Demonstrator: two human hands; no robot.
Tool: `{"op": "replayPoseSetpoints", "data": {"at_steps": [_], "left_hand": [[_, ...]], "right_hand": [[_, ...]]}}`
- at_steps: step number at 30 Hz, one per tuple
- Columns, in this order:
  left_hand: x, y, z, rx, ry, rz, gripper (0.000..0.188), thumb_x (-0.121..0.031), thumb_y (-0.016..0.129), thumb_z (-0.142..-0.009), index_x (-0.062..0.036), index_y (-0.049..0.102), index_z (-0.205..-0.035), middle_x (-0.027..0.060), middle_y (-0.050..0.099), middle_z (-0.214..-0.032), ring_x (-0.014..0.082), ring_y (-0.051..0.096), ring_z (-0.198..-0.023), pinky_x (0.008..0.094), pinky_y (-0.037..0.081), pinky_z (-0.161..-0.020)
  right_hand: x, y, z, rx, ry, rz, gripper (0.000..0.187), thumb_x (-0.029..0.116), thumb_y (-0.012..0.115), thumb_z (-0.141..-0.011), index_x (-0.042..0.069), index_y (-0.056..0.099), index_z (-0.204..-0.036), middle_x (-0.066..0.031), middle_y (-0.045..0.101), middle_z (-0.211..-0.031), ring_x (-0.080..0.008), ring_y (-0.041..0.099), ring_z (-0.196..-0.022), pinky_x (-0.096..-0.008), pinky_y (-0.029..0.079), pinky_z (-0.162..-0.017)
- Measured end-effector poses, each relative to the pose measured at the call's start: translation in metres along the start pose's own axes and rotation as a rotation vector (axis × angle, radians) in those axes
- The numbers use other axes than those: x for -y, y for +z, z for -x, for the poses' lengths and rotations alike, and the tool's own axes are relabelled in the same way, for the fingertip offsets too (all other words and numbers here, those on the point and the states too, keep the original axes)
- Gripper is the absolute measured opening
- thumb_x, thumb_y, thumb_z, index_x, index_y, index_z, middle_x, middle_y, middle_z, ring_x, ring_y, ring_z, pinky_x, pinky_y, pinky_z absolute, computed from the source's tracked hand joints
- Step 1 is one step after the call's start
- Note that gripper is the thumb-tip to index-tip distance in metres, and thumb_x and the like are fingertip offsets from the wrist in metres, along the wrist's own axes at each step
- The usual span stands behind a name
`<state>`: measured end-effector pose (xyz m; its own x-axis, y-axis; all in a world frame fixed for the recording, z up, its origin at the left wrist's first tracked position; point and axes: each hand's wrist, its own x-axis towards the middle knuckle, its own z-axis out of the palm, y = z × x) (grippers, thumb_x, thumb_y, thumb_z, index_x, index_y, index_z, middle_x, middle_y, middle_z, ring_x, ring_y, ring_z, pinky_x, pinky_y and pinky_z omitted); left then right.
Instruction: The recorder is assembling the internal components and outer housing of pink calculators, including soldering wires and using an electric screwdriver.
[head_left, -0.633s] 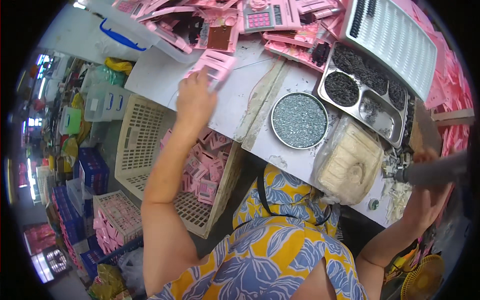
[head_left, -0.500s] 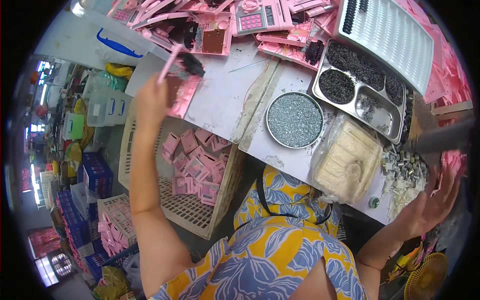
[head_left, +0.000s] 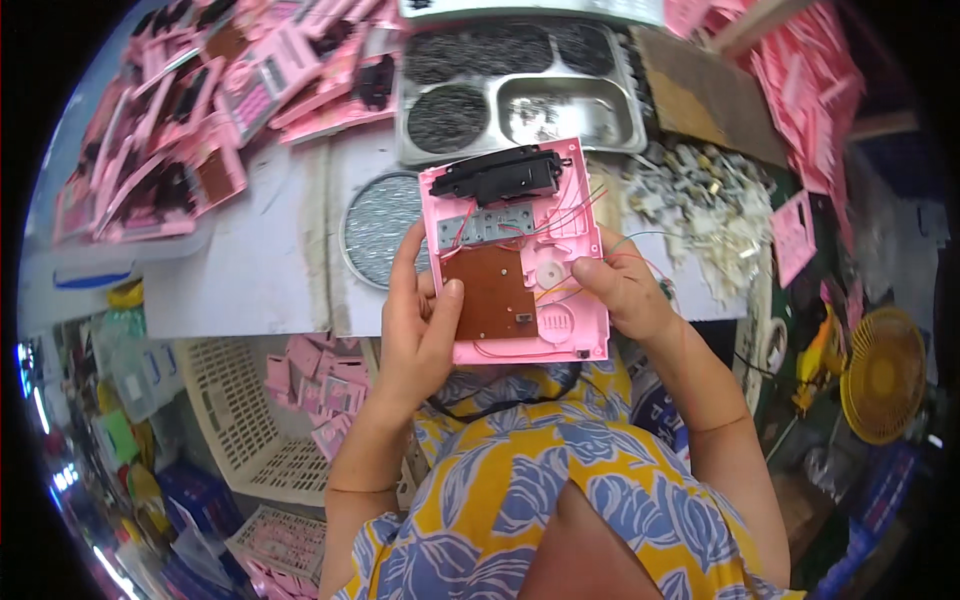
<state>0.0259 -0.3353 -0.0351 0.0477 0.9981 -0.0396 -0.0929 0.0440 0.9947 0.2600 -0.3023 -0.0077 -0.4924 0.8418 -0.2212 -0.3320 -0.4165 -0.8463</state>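
Casing (head_left: 550,250) lands in a two-handed grip

Right hand (head_left: 630,285) joins in! Moments ago the left hand (head_left: 415,320) carried a pink casing alone; now both grasp its sides by the surface's (head_left: 255,270) near edge, bringing the insides into full view: flat brown circuit board (head_left: 490,285), bulky black module (head_left: 500,177), smooth moulded plastic. Beyond, silvery bits (head_left: 385,250) glitter in a round dish (head_left: 346,232).
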Motion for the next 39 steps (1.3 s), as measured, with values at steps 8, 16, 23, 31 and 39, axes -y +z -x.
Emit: {"op": "replayPoseSetpoints", "data": {"at_steps": [8, 16, 23, 31, 39], "left_hand": [[0.01, 0.013, -0.032, 0.173, 0.139, -1.11, 0.066, -0.024, 0.064, -0.096, 0.003, 0.039, -0.15, 0.0191, 0.067, -0.071, 0.0354, 0.067, -0.06, 0.044, 0.051, -0.056], [0.007, 0.035, -0.05, 0.232, 0.112, -1.299, 0.06, -0.03, 0.066, -0.094, -0.001, 0.049, -0.143, 0.0147, 0.066, -0.068, 0.0353, 0.066, -0.058, 0.0443, 0.052, -0.056], [-0.012, 0.048, -0.021, 0.524, 0.382, -0.772, 0.053, -0.019, 0.07, -0.086, -0.0017, 0.057, -0.134, 0.014, 0.068, -0.107, 0.0306, 0.068, -0.088, 0.0402, 0.056, -0.069], [0.021, 0.053, -0.005, 0.712, 0.71, -0.668, 0.03, -0.015, 0.068, -0.08, -0.0031, 0.069, -0.108, 0.009, 0.068, -0.107, 0.0254, 0.068, -0.088, 0.0362, 0.056, -0.07], [0.017, 0.003, -0.002, 0.248, 0.311, -0.823, 0.012, -0.007, 0.078, -0.081, -0.0036, 0.068, -0.087, 0.0099, 0.063, -0.079, 0.0249, 0.062, -0.063, 0.0381, 0.048, -0.056]], "right_hand": [[-0.011, -0.056, 0.008, -0.439, -0.472, 1.529, 0.049, 0.039, 0.08, -0.08, 0.001, 0.063, -0.105, -0.0157, 0.063, -0.096, -0.0348, 0.055, -0.09, -0.0429, 0.047, -0.079], [0.011, -0.086, 0.002, -0.322, -0.219, 1.486, 0.045, 0.043, 0.076, -0.086, 0.003, 0.062, -0.099, -0.0142, 0.061, -0.083, -0.0339, 0.058, -0.073, -0.0433, 0.048, -0.067], [0.023, -0.026, 0.048, 0.19, -0.542, 1.33, 0.013, 0.019, 0.073, -0.087, 0.009, 0.07, -0.093, -0.0083, 0.066, -0.083, -0.028, 0.064, -0.08, -0.0378, 0.053, -0.068], [0.006, -0.042, 0.041, 0.045, -0.479, 1.251, 0.043, 0.029, 0.082, -0.075, 0.008, 0.072, -0.111, -0.0071, 0.067, -0.104, -0.0296, 0.06, -0.098, -0.0428, 0.049, -0.085], [-0.013, -0.027, 0.037, 0.069, -0.446, 1.55, 0.045, 0.029, 0.082, -0.072, 0.012, 0.072, -0.114, -0.0025, 0.065, -0.098, -0.0266, 0.057, -0.1, -0.0447, 0.045, -0.089]]}}
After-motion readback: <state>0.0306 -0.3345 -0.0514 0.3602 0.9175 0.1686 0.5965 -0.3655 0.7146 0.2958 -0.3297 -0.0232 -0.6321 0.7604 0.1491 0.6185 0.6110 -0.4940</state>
